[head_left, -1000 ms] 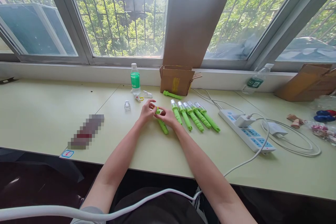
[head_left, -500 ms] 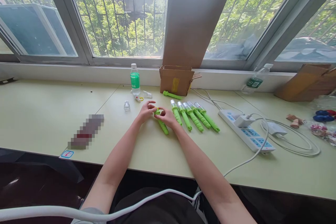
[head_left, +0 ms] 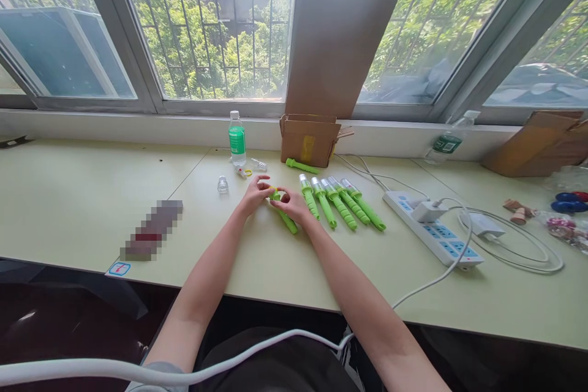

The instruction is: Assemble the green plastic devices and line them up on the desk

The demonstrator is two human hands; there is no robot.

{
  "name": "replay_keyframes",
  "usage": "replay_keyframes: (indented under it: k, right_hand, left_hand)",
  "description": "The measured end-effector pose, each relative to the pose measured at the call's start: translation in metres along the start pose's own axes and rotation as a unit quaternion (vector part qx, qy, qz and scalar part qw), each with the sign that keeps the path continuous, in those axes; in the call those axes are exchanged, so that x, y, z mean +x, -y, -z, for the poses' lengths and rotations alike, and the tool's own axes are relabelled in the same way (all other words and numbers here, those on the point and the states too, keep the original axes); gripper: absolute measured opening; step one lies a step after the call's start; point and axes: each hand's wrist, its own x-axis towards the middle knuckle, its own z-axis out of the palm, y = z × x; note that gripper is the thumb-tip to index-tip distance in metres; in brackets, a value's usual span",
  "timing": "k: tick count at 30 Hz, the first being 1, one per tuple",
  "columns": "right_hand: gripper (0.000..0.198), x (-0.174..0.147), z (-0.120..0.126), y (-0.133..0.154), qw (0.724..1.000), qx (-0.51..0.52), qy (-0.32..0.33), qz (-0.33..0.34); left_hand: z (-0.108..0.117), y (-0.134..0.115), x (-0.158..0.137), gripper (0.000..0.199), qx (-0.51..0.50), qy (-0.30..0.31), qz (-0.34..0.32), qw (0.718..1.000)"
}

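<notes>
A green plastic stick with a yellow ring near its top is between my hands, its lower end slanting toward me and to the right. The fingers of my left hand are closed at the ring end. From the other side, my right hand pinches the stick's upper part with thumb and finger. Fingertips partly cover that end. Just right of my hands lie several green sticks with clear tops. To the left, a small clear plastic cap stands on the table.
Behind my hands are small clear parts, a water bottle, a cardboard box and another green stick. A power strip with cables lies at right. A white cable crosses in front of my body.
The stick's lower end has swung slightly to the right. Both hands keep nearly the same place and grip.
</notes>
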Motion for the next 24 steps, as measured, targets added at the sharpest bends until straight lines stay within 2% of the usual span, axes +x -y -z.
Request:
replay_keyframes:
  k: [9,15,24]
  right_hand:
    - [0.051,-0.008,0.003,0.015,0.999,-0.025,0.02,0.001]
    - [0.051,-0.01,0.005,0.018,0.999,-0.027,0.028,0.0]
    - [0.05,-0.007,0.003,0.014,0.999,-0.031,0.022,0.007]
  left_hand:
    - [0.01,-0.005,-0.003,0.048,-0.009,0.063,0.037,0.997]
    - [0.014,-0.005,-0.004,0.049,-0.024,0.089,0.038,0.995]
    - [0.012,-0.005,-0.004,0.05,-0.019,0.074,0.026,0.997]
